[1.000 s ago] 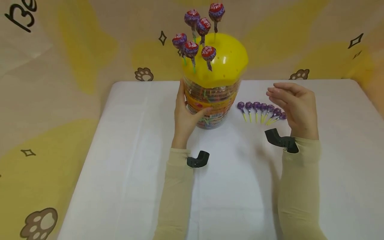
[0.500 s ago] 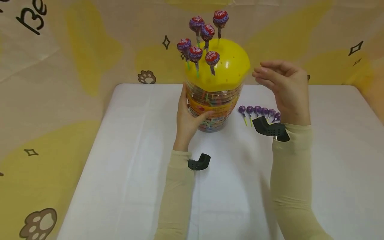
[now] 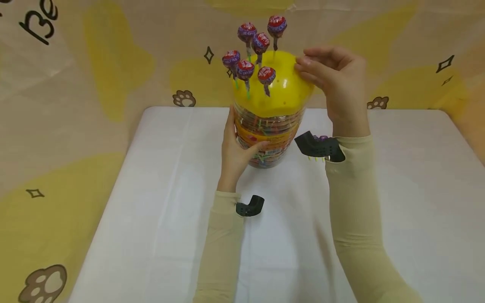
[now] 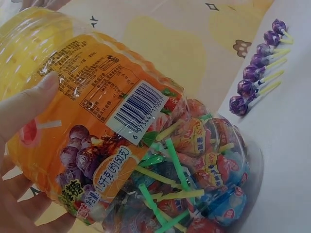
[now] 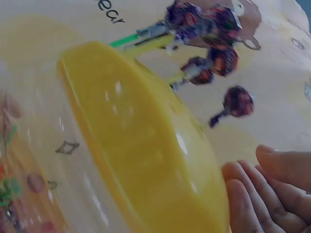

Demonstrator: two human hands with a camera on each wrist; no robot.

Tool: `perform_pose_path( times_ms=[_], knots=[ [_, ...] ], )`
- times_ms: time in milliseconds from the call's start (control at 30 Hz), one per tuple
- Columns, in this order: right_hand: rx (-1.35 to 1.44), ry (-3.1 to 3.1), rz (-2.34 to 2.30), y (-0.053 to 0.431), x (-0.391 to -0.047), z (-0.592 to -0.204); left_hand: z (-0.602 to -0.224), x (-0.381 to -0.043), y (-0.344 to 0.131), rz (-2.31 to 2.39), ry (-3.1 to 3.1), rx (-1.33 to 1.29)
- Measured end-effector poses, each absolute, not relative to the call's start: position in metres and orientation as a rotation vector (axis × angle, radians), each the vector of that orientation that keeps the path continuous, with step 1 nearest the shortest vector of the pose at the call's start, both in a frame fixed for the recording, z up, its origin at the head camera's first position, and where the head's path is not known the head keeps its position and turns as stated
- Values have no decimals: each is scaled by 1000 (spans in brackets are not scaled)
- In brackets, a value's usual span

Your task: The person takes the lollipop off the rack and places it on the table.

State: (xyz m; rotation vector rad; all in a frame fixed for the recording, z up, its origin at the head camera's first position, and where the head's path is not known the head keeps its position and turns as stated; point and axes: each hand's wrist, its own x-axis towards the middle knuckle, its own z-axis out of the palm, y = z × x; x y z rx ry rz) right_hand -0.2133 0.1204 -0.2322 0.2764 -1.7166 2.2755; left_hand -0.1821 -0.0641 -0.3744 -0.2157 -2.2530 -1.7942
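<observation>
Head: white table, patterned backdrop behind jar.

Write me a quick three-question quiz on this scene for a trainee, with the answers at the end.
1. True or false: the person's left grip holds the jar.

2. Count: in the head view, how many standing lollipops rise from the yellow lid?

3. Multiple choice: in the left wrist view, what colour are the wrappers on the row of lollipops lying on the white table?
A) Green
B) Purple
C) White

Key: 1. True. 2. Six. 3. B.
</observation>
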Motion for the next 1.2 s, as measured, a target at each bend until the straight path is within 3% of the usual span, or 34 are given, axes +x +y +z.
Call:
perform_pose_path(
  times_ms=[700,1200],
  knots=[
    [346,-2005,1807,84,-236,-221,-374,-183,-65,-1771,-2315,-179],
    [352,-1872,1986,83,-239,-219,-375,-183,-65,-1763,-2296,-198]
  ],
)
